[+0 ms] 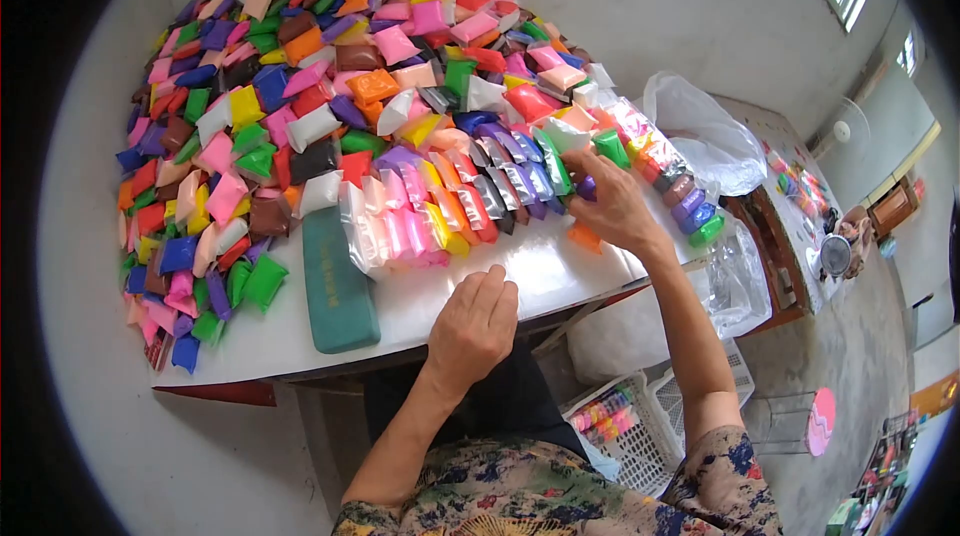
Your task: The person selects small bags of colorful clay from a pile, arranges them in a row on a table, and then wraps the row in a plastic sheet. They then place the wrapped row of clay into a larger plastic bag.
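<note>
My right hand [612, 204] is at the right end of neat rows of small clay-like packets. Its fingers and thumb close round a purple packet [587, 188], partly hidden by them. Just left of it stands a long green packet [550, 162] in the rows. Behind the fingers lies another green packet [610, 148], and an orange packet [584, 237] rests on the table below. My left hand [474, 324] is at the table's near edge, fingers curled together, with no packet showing in it. The rows include pink packets [405, 234] and red packets [476, 214].
A large heap of coloured packets [270, 86] covers the table's [525, 271] back and left. A green case [340, 281] lies left of the rows. Another packet stack [680, 186] and clear plastic bags [705, 131] are at right. A white basket [640, 446] stands below.
</note>
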A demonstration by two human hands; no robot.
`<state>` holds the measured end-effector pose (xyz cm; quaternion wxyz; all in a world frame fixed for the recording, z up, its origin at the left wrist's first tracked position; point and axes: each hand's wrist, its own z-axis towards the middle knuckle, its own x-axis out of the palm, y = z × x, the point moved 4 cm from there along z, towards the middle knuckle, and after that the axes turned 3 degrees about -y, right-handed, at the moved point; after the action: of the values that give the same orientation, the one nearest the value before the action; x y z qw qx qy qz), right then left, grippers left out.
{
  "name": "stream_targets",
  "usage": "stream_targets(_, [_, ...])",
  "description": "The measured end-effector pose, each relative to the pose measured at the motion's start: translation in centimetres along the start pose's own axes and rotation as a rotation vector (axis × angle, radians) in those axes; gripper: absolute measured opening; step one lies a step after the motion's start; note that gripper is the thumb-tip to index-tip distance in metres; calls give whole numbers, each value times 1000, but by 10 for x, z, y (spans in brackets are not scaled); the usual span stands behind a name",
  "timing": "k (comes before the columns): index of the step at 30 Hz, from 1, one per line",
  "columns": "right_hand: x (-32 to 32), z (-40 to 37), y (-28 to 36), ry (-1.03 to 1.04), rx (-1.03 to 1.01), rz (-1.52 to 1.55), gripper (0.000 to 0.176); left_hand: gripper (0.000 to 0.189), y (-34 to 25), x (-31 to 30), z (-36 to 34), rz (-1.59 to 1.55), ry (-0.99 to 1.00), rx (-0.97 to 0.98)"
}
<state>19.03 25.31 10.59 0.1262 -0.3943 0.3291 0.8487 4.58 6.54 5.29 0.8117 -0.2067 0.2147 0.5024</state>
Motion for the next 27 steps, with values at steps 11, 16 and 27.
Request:
stream_targets(11, [14, -1, -5, -31, 25, 41, 46, 30, -1, -7, 0, -90, -18, -58])
stream_targets(16, [9, -9, 3, -61, 55, -94, 49, 30, 0, -28, -14, -206, -53, -139])
stream_targets(27, [20, -83, 89, -362, -175, 50, 31, 28, -3, -87, -25, -246, -158, -237])
